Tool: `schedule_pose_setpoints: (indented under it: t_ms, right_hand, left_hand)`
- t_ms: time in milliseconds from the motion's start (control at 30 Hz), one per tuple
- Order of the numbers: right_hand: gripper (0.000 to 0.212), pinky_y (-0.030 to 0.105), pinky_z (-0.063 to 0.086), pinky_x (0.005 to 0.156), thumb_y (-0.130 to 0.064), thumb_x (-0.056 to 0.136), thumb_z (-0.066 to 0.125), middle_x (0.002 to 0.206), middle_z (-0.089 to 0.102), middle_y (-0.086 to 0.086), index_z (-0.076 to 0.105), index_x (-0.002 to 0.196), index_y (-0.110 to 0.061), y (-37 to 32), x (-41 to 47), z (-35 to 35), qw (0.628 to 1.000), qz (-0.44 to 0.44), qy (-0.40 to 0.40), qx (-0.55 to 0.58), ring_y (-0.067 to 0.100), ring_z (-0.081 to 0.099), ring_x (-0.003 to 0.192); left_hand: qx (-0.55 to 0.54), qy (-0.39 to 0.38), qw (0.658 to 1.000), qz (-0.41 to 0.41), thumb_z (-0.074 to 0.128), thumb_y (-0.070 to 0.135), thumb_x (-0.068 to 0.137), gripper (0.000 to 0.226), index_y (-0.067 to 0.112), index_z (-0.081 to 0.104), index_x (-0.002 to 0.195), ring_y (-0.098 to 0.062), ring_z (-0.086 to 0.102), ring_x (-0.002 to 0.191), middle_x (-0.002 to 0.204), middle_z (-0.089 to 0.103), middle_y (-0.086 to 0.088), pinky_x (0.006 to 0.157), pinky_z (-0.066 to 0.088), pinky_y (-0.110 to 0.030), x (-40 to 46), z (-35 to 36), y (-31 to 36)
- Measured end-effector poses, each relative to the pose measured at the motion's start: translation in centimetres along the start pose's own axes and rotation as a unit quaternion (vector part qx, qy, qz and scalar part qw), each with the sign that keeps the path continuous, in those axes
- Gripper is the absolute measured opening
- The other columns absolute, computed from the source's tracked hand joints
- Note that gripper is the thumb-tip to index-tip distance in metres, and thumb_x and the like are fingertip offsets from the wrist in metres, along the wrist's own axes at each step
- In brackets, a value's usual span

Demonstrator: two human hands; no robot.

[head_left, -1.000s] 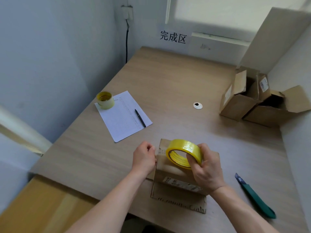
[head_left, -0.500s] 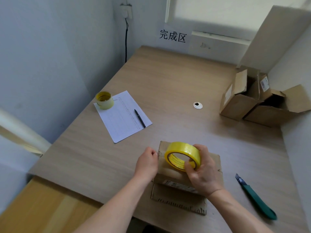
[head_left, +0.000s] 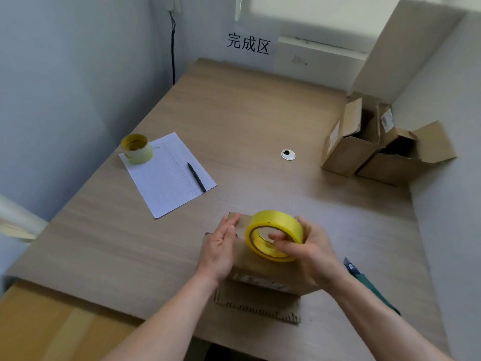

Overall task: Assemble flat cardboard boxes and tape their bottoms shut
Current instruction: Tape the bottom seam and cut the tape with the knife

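- Nearest the person, a loose flat piece of cardboard [head_left: 257,304] lay at the table [head_left: 234,121] edge, partly under the cardboard box [head_left: 260,272] being worked on.
- The cardboard box stood close in front of the person, taped side up, with a printed label strip along its near face.
- The left hand [head_left: 221,250] lay flat on the box's left side, fingers straight and pressing, gripping nothing.
- The right hand [head_left: 305,252] held the yellow tape roll [head_left: 274,235] just above the box top, fingers curled round the rim and through the core.
- The step in hand looked like laying tape across the bottom seam. Doing it well probably meant anchoring the tape end firmly on the left, keeping the left palm on it, and drawing the roll straight over the seam under even tension so the strip went down without wrinkles.
- A green utility knife [head_left: 369,286] lay just right of the box, within reach for cutting the strip.
- Further off on the left, a sheet of paper [head_left: 166,178] carried a black pen [head_left: 196,177] and a second, paler tape roll [head_left: 136,148].
- At the far right stood two open finished boxes [head_left: 348,155], touching each other against the wall.
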State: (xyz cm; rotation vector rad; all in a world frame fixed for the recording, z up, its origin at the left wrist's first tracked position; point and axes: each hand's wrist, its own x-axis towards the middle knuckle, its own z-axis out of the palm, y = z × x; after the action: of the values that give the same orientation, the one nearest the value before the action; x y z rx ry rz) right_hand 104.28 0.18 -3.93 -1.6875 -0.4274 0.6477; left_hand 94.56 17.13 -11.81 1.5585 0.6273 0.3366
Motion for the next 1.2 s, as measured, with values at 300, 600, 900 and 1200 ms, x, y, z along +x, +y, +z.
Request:
schedule_pose_setpoints:
  t_ms: [300,600,900,1200]
  right_hand:
    - [0.027,0.032,0.035,0.057,-0.047,0.084,0.065,0.064,0.059,-0.007,0.062,0.071,-0.024,-3.8,-2.1,-9.8,0.83,-0.034,0.022,-0.556,0.019,0.055,0.069]
    - [0.038,0.03,0.031,0.059,-0.064,0.086,0.051,0.081,0.068,-0.003,0.059,0.078,-0.028,1.0,-3.1,-9.7,0.793,0.016,0.053,-0.606,0.023,0.062,0.084]
    - [0.036,0.032,0.045,0.071,-0.068,0.077,0.057,0.083,0.066,-0.011,0.063,0.1,-0.041,4.6,-1.5,-10.4,0.865,0.108,0.028,-0.49,0.015,0.06,0.085]
    - [0.075,0.04,0.059,0.081,-0.028,0.092,0.068,0.127,0.061,0.005,0.022,0.145,-0.054,4.0,-1.0,-10.4,0.95,0.18,-0.043,-0.251,0.019,0.069,0.099]
  left_hand:
    - [0.027,-0.016,0.999,0.013,0.039,0.016,0.104,0.033,0.026,0.052,0.133,-0.001,0.029,0.141,0.144,0.043,0.012,0.111,0.019,-0.011,-0.6,0.3,1.1]
    - [0.056,-0.003,0.998,0.016,0.042,0.017,0.103,0.033,0.029,0.053,0.132,0.002,0.035,0.136,0.139,0.045,0.018,0.1,0.021,0.003,-0.4,0.2,0.8]
    - [0.29,-0.033,0.956,0.027,0.035,0.038,0.103,0.041,0.046,0.031,0.143,-0.018,0.011,0.15,0.159,0.023,0.009,0.119,0.017,-0.034,0.1,-0.2,1.1]
    - [0.601,-0.307,0.701,0.23,0.025,0.082,0.082,0.109,0.006,-0.008,0.152,-0.036,-0.035,0.139,0.158,-0.025,-0.014,0.111,-0.022,-0.053,-5.6,11.9,3.4]
